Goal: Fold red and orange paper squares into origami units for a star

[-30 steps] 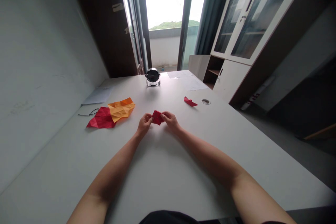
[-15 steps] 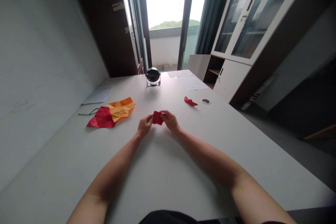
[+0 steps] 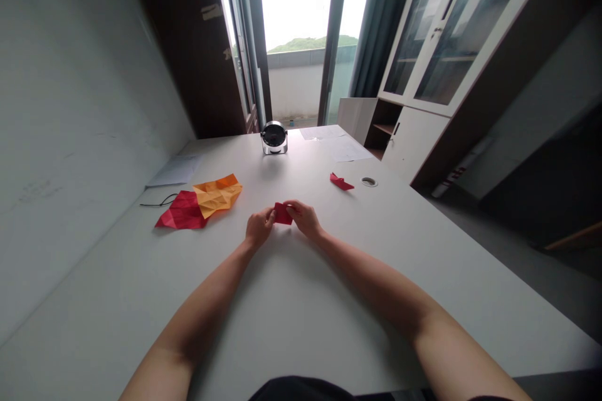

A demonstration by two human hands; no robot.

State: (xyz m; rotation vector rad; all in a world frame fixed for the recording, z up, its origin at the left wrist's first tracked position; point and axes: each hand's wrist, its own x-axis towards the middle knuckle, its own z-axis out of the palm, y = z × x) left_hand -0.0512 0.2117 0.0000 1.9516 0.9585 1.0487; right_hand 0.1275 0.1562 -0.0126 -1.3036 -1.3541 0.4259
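Between my hands is a small folded red paper (image 3: 283,214), held just over the white table. My left hand (image 3: 259,227) pinches its left edge with the thumb in front. On the other side, my right hand (image 3: 303,218) grips the upper right part, its fingertips partly over the paper. Some of the paper's edges are hidden by the fingers. To the right and farther back lies a folded red paper boat (image 3: 341,182). Left of my hands, a creased red sheet (image 3: 182,211) lies beside a creased orange sheet (image 3: 219,195), their edges meeting.
A small round black fan (image 3: 274,136) on a metal stand is at the table's far side. White papers (image 3: 175,171) lie by the left wall, with a thin black cord (image 3: 160,203) nearer. A round cable hole (image 3: 369,182) opens at the right. Cabinets stand beyond the right edge.
The folded red paper has tilted and sits slightly lower between my hands. My fingers have shifted a little on it. Everything else on the table stays in place.
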